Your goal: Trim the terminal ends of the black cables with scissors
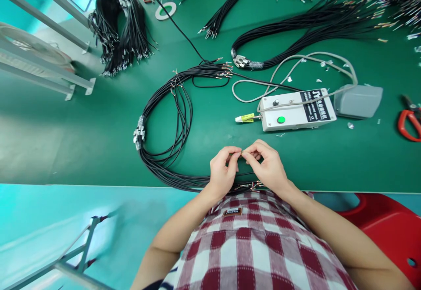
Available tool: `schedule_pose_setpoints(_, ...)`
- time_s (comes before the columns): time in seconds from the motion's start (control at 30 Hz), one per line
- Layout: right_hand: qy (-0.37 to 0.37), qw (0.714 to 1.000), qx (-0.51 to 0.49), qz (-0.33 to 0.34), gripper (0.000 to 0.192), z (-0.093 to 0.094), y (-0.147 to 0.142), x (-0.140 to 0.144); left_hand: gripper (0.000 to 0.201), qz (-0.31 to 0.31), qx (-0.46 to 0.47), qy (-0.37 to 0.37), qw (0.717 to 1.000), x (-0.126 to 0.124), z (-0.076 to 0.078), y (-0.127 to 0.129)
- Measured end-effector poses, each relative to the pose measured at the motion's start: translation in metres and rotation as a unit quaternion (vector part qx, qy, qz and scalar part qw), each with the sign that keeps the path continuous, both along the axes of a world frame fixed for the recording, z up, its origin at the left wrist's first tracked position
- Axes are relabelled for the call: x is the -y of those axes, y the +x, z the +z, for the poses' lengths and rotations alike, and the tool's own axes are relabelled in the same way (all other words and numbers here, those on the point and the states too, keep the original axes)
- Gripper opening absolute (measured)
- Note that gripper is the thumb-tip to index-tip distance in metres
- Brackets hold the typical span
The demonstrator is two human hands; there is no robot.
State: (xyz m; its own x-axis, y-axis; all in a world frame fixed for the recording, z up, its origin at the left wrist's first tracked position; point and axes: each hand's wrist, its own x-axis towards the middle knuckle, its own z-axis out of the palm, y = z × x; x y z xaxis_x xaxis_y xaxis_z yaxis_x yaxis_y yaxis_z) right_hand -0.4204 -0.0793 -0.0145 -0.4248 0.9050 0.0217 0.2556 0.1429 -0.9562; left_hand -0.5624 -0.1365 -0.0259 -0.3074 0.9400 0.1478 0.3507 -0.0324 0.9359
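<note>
Both hands meet near the table's front edge, fingertips almost touching. My left hand (pixel 224 167) is closed in a pinch, and so is my right hand (pixel 265 163). Between them is a tiny wire end (pixel 242 152), mostly hidden by the fingers. A bundle of black cables (pixel 154 167) curves round on the left, bound with silvery connectors (pixel 139 133) at its bend. One end of this bundle runs beneath my hands, where stripped copper-coloured tips show. Its other end lies farther back, with bare tips pointing right.
Beyond my hands sits a white control box (pixel 292 111) with a yellow-tipped nozzle (pixel 246 118) and a grey cord. Beside it is a grey block (pixel 359 101). Red-handled scissors (pixel 409 123), a white tape ring (pixel 165 11) and more cable bundles (pixel 120 26) lie around the green table (pixel 98 149).
</note>
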Motion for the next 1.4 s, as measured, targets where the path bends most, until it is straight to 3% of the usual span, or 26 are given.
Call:
schedule_pose_setpoints(0.2,0.008,1.0,0.015,0.005,0.012,-0.001,0.003,-0.004,0.011,-0.008,-0.137,0.077,0.987,-0.005,0.001,-0.004)
schedule_pose_setpoints(0.3,0.043,0.998,0.044,0.008,0.013,-0.002,0.012,-0.012,0.01,-0.008,-0.047,0.001,0.999,-0.013,0.006,-0.01)
schedule_pose_setpoints(0.37,0.114,0.988,0.104,0.002,0.012,0.0,0.018,-0.018,0.009,-0.007,0.048,-0.067,0.997,-0.019,0.01,-0.015)
schedule_pose_setpoints(0.47,0.285,0.933,0.221,0.021,0.019,0.009,0.02,-0.025,0.011,-0.019,0.137,-0.124,0.983,-0.028,0.015,-0.021)
schedule_pose_setpoints(0.57,0.408,0.86,0.296,0.082,0.027,0.022,0.01,-0.03,0.011,-0.039,0.149,-0.129,0.98,-0.032,0.018,-0.025)
schedule_pose_setpoints(0.63,0.448,0.828,0.318,0.11,0.018,0.027,0.002,-0.033,0.01,-0.054,0.111,-0.12,0.985,-0.034,0.017,-0.026)
schedule_pose_setpoints(0.73,0.474,0.804,0.335,0.131,0.026,0.027,-0.005,-0.04,0.01,-0.082,-0.017,-0.084,0.993,-0.035,0.015,-0.027)
schedule_pose_setpoints(0.8,0.459,0.805,0.346,0.146,0.027,0.024,-0.004,-0.045,0.013,-0.1,-0.102,-0.038,0.989,-0.036,0.013,-0.028)
schedule_pose_setpoints(0.9,0.388,0.841,0.338,0.168,0.024,0.022,0.003,-0.051,0.014,-0.111,-0.148,0.013,0.983,-0.037,0.011,-0.031)
schedule_pose_setpoints(1.03,0.266,0.909,0.285,0.146,0.018,0.03,0.011,-0.052,0.011,-0.103,-0.097,-0.005,0.99,-0.038,0.011,-0.036)
schedule_pose_setpoints(1.17,0.082,0.963,0.209,0.148,0.022,0.036,0.003,-0.051,0.01,-0.118,-0.011,-0.033,0.992,-0.038,0.016,-0.035)
schedule_pose_setpoints(1.3,-0.05,0.967,0.108,0.225,0.036,0.028,-0.003,-0.054,0.01,-0.139,0.025,-0.043,0.989,-0.037,0.018,-0.036)
schedule_pose_setpoints(1.4,-0.034,0.967,0.094,0.236,0.032,0.026,0.005,-0.059,0.01,-0.144,-0.005,-0.037,0.989,-0.04,0.016,-0.041)
